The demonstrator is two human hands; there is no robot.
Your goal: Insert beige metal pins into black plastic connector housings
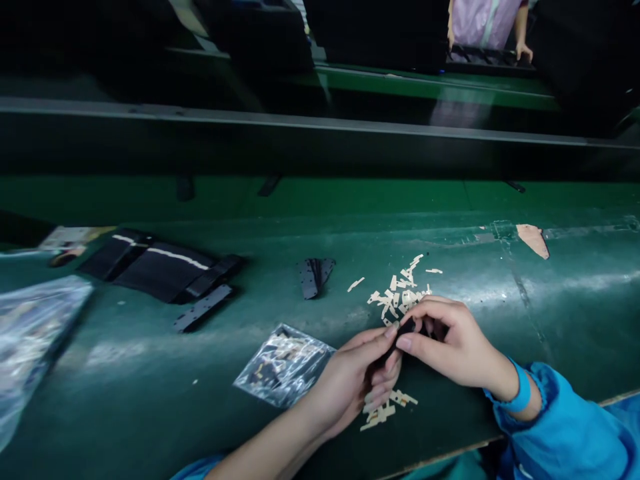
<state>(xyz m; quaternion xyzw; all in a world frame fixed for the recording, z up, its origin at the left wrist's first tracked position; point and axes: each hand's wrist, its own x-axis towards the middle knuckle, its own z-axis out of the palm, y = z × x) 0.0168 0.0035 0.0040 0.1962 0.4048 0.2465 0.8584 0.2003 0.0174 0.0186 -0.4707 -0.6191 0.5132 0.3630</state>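
Blue-sleeved arms cross the near edge of the green table [550, 313], where the left hand [350, 380] and right hand [450, 343] together pinch a black part [406, 328] between fingertips. Pale scraps [400, 293] lie just beyond the hands and under them. A plastic bag [285, 365] sits just left, and black strips [160, 267] lie toward the table's left end.

The green bench [150, 400] carries black strips [203, 308], a clear bag [283, 365], a dark folded piece [315, 275] and scattered pale tabs [400, 293].
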